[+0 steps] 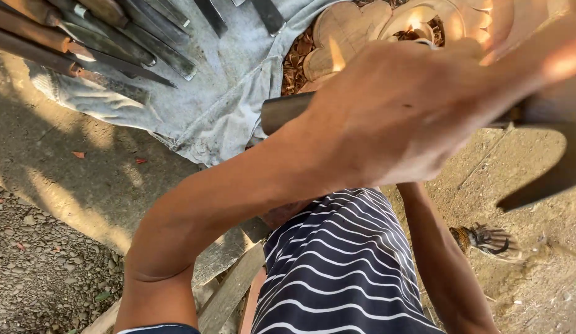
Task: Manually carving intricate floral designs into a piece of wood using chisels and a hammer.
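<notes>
The left hand [399,111] is closed around a dark cylindrical tool handle [285,112], fingers wrapped fully round it, directly over the carved wooden piece [350,31]. Keep this grip firm and the tool steady against the wood (shavings lie about the carving). The left arm reaches forward, elbow bent, wrist raised. The right forearm [442,260] extends toward a blurred dark object [548,167]; whether the right fingers grip it cannot be told. Spare chisels [83,43] lie on the grey cloth [226,99], well apart.

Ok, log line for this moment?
left hand: gripping dark tool handle | right hand: hidden | carved wood ahead | chisels on cloth
</notes>
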